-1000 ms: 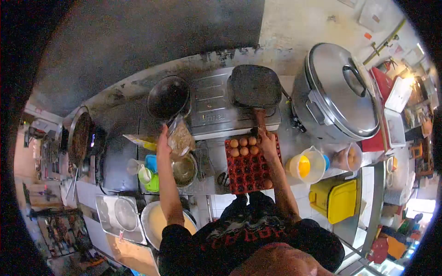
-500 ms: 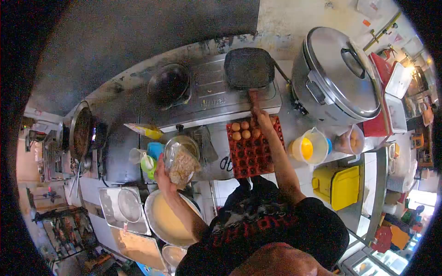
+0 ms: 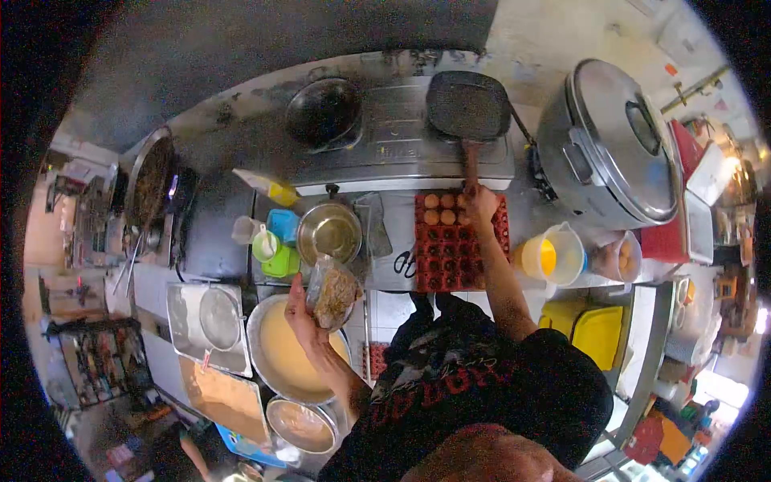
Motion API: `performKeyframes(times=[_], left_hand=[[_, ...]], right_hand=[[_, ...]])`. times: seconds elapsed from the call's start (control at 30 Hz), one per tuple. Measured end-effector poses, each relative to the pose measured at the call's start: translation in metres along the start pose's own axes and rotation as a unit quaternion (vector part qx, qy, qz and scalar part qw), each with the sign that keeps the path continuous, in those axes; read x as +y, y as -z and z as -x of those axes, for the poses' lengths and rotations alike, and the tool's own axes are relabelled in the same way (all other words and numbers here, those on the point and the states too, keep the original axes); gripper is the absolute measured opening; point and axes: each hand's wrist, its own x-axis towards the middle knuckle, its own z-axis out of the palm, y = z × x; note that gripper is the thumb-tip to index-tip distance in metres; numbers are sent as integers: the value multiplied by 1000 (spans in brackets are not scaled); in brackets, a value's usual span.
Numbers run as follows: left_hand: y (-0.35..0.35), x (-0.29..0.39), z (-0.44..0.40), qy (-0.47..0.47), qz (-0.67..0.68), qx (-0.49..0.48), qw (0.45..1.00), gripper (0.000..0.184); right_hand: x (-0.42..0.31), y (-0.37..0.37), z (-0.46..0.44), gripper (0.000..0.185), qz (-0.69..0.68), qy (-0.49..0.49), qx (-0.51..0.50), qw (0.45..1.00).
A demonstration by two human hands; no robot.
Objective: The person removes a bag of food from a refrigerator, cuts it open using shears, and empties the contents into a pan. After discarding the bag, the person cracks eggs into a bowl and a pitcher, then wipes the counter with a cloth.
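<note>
My left hand (image 3: 303, 320) holds a clear plastic bag (image 3: 335, 296) of brown crumbly food over the near counter edge, beside a large bowl of pale batter (image 3: 287, 353). My right hand (image 3: 481, 202) is wrapped round the brown handle (image 3: 471, 161) of a square dark pan (image 3: 468, 106) on the right burner. Below that hand lies a red egg tray (image 3: 450, 259) with several brown eggs at its far side. A metal bowl (image 3: 329, 234) sits on the counter beyond the bag. A round black pan (image 3: 324, 114) rests on the left burner.
A large metal pot (image 3: 614, 145) stands right of the stove (image 3: 393, 140). Jugs, one with yellow liquid (image 3: 548, 255), are right of the tray. Black scissors (image 3: 405, 263) lie left of it. A yellow bin (image 3: 597, 333) is below. Part of another person's arm (image 3: 193, 456) shows at bottom left.
The bag in my left hand has moved from the round pan back past the metal bowl, toward the batter bowl. My right hand stays on the pan handle. The view has shifted.
</note>
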Motion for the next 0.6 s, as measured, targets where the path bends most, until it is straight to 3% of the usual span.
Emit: performKeyframes(times=[0.07,0.1,0.2,0.23,0.3,0.37,0.43,0.53,0.6], left_hand=[[-1,5,12,-19,0,-4,1000,42],[6,1,12,-25,-2,1,1000,42],[22,-7,12,-27,-25,22,999,39],[19,-3,18,-15,-42,32,999,38],[14,1,28,-5,-62,58,996,32],[10,2,36,-11,-32,73,997,29],[8,0,41,-33,-34,102,994,26],[15,-7,47,-8,-24,107,994,25],[34,-21,49,-1,-33,77,996,25]], right_hand=[[-46,61,4,21,25,11,-10,1000],[-52,59,5,23,21,-21,-19,999],[-99,84,37,26,-33,12,21,999],[-97,78,55,24,-89,-14,-10,996],[-115,65,76,22,-82,45,34,995],[-133,53,89,20,-98,42,2,994],[-147,44,100,17,-131,-22,-111,985],[-168,-8,102,16,-227,151,-213,938],[-224,-27,88,20,-198,230,-192,933]])
